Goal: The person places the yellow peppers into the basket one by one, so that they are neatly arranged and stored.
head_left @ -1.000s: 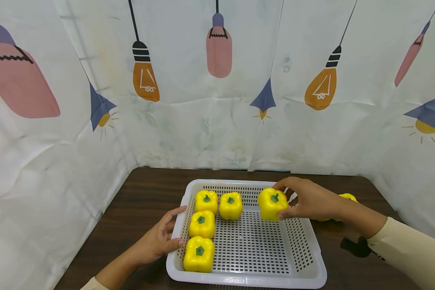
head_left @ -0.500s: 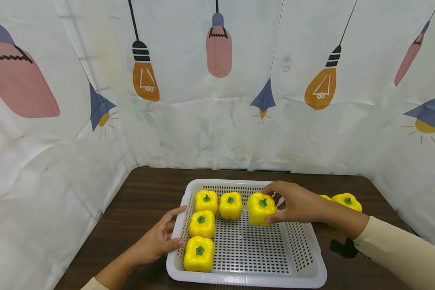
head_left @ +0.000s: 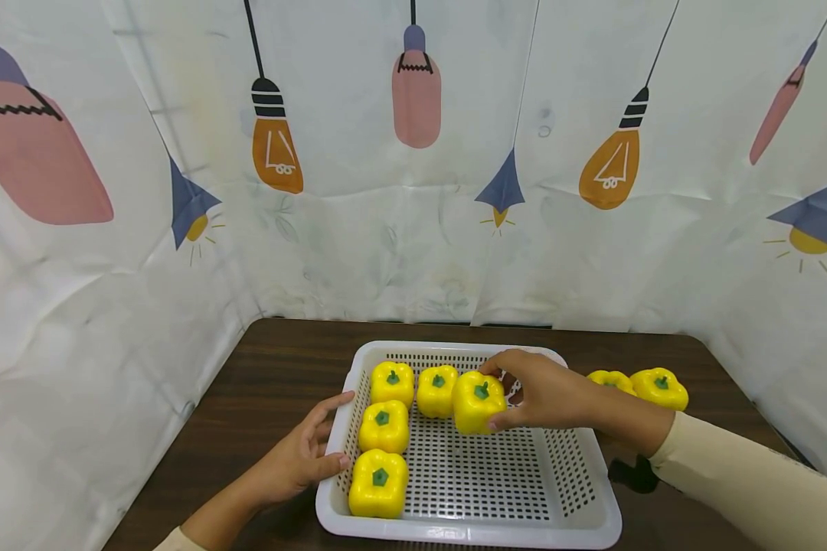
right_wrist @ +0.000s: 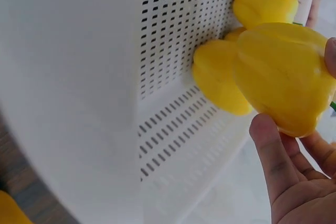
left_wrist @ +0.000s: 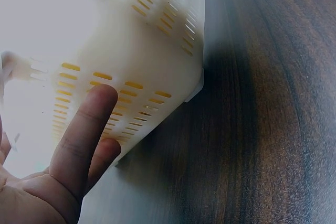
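In the head view, my right hand [head_left: 547, 386] pinches a yellow bell pepper [head_left: 478, 405] by its right side, thumb in front and fingers behind, over the white perforated basket [head_left: 586, 528]. Its green stem points up. The right wrist view shows this bell pepper [right_wrist: 286, 74] between thumb and fingertips, overlapping another bell pepper [right_wrist: 218, 74] in the basket. My left hand [head_left: 292, 463] touches the basket's left rim with fairly straight, spread fingers. Close up, its extended fingers [left_wrist: 84, 135] lie along the slotted outer wall [left_wrist: 152, 51].
Three bell peppers line the basket's left side, the nearest bell pepper [head_left: 379, 484] at the front corner. Another bell pepper [head_left: 435, 392] sits at the back, beside the held one. Two more bell peppers [head_left: 659, 388] lie right of the basket on the dark wooden table [head_left: 282, 360].
My right hand has carried the bell pepper leftward and slightly down, close to the back bell pepper. The two on the table have come into fuller view. My left hand has stayed put.
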`<state>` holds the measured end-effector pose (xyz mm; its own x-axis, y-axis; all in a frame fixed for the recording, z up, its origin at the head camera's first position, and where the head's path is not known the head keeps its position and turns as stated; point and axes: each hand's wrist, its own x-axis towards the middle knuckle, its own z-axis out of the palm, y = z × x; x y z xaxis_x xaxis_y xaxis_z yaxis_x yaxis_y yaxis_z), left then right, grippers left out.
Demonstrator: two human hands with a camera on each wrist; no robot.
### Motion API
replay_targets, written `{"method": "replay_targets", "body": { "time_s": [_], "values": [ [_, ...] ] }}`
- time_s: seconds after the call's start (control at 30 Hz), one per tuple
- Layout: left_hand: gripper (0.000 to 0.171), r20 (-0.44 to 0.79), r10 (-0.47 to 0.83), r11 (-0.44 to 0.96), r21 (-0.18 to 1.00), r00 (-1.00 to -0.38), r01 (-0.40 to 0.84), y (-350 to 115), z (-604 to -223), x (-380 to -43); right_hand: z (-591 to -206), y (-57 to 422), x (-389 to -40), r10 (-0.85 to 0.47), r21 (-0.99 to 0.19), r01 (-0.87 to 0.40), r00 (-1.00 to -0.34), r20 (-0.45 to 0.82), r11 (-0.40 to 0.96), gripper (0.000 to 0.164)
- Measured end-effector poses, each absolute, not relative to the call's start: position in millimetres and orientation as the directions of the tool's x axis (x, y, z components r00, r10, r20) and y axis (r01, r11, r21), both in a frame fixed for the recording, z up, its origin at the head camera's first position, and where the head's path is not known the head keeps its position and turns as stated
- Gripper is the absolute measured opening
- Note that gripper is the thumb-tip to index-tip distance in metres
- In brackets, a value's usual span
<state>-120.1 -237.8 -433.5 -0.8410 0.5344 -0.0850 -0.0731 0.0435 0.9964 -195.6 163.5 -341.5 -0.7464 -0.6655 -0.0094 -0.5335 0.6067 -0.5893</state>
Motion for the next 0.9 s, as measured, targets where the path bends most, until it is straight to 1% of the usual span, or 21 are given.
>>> {"method": "replay_targets", "body": {
  "time_s": [0.13,0.33,0.6,0.9],
  "values": [
    [0.085,-0.086,0.536,0.041,0.996,-0.840,-0.077,-237.8,-433.6,-120.4,-343.8,157.9,-193.2,-0.672,-0.596,-0.532,-0.740,-0.017,0.601,0.073],
    [0.085,-0.083,0.539,0.029,0.996,-0.838,-0.080,-237.5,-433.7,-120.4,-346.2,150.0,-193.7,-0.677,-0.559,-0.555,-0.736,-0.014,0.615,0.074],
    [0.085,-0.083,0.544,0.036,0.997,-0.835,-0.075,-237.7,-432.1,-120.3,-345.9,140.5,-192.5,-0.667,-0.567,-0.540,-0.745,-0.023,0.622,0.076],
    [0.085,-0.083,0.545,0.039,0.997,-0.835,-0.074,-237.8,-432.0,-119.9,-353.6,129.2,-192.8,-0.671,-0.567,-0.537,-0.740,-0.039,0.625,0.080]
  ]
}}
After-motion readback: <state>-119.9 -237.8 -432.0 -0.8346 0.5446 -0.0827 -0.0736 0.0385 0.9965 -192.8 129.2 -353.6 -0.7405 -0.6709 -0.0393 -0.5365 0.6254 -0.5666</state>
